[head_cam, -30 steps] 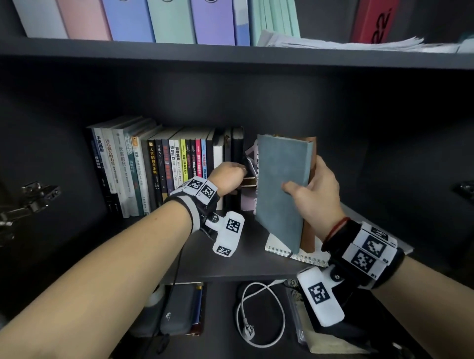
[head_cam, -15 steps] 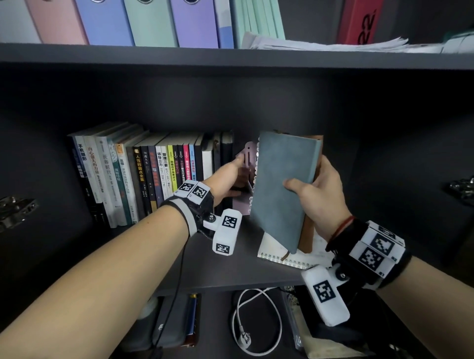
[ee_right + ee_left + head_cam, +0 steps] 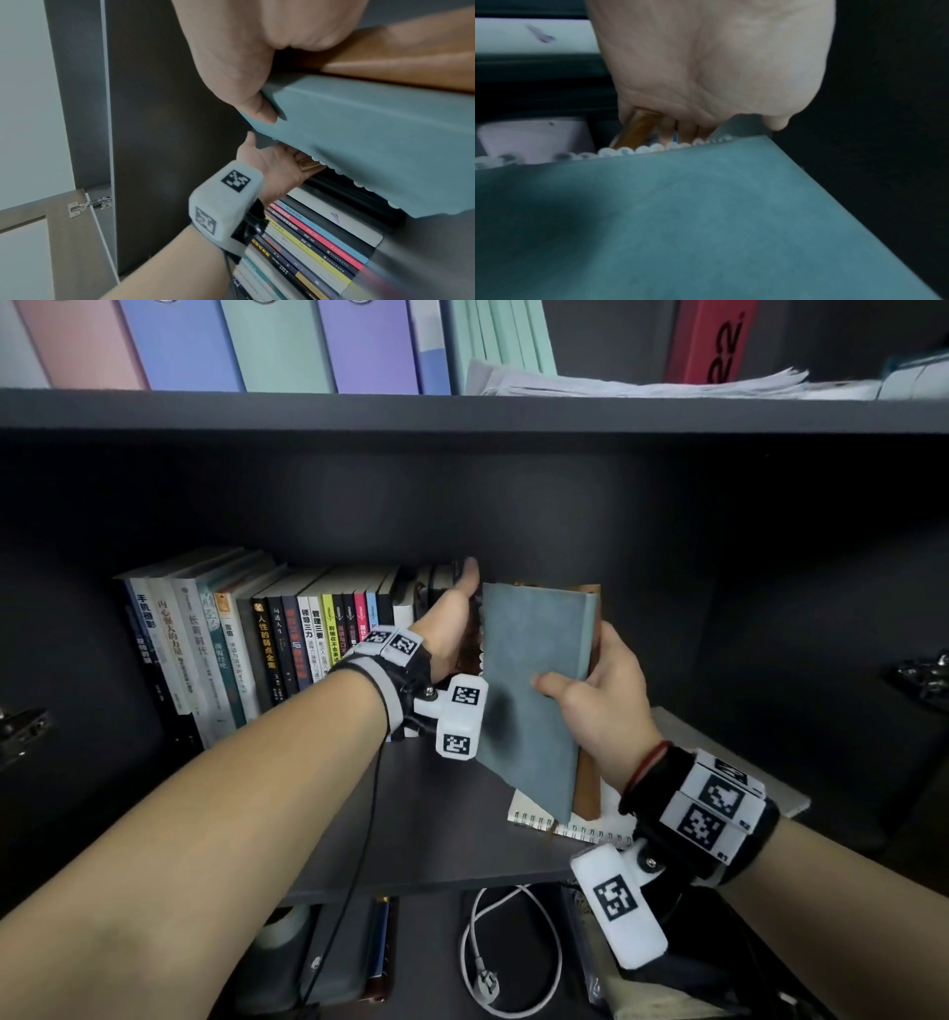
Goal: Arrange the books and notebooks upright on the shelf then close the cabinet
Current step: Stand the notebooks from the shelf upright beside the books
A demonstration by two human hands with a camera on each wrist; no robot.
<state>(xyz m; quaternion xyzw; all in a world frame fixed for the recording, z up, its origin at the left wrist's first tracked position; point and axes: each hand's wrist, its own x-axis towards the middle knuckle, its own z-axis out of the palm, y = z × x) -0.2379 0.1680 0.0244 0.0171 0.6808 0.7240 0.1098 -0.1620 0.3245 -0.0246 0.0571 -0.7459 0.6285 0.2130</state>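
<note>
Teal-grey notebook [image 3: 534, 680] plus tan-brown one [image 3: 590, 762] behind it, both in my right hand [image 3: 608, 706], near upright, slightly tilted, above a flat spiral notebook [image 3: 575, 827] on the shelf [image 3: 411, 814]. Row of upright books [image 3: 267, 639] stands left; my left hand [image 3: 452, 624] braces its right end.

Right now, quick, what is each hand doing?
Left hand: fingers straight, pressed against the standing books, holding nothing.
Right hand: gripping the teal notebook with a brown book behind it.
</note>
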